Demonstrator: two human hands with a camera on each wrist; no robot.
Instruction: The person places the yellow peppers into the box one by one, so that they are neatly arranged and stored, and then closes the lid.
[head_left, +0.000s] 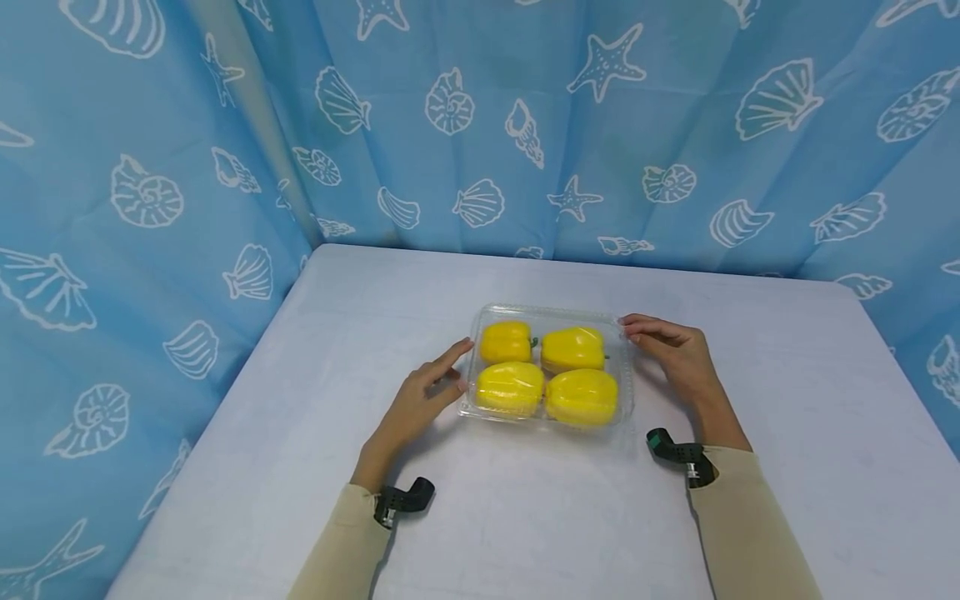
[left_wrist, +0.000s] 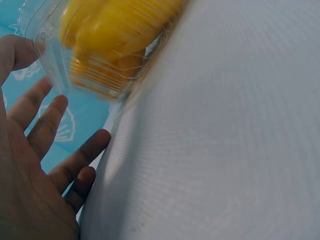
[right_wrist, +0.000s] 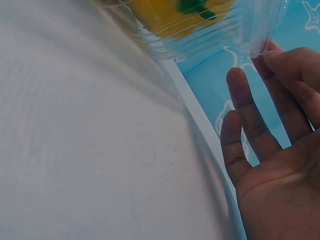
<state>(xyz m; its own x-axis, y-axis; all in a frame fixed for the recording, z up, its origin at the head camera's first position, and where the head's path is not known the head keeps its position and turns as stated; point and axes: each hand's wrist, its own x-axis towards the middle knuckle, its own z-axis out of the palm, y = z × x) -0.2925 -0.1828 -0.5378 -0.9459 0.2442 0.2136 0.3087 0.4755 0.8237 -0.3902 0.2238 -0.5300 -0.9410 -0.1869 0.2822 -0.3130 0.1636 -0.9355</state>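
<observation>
A clear plastic clamshell container [head_left: 551, 313] lies on the white-covered table with several yellow bell peppers [head_left: 572, 348] inside, and glare shows on the plastic over them. At its left side is my left hand [head_left: 422, 402], with the thumb and index fingertip against the edge and the other fingers spread loosely. My right hand [head_left: 678, 354] pinches the rim near the far right corner between thumb and index finger. In the right wrist view, the remaining fingers [right_wrist: 255, 120] extend apart below the rim. Ribbed container walls [left_wrist: 102, 80] show in the left wrist view.
A white cloth [head_left: 525, 508] covers the table. Blue curtains [head_left: 480, 125] with white shell and starfish prints hang behind the table and along its left side. Small dark cameras are strapped at both wrists over beige sleeves [head_left: 750, 525].
</observation>
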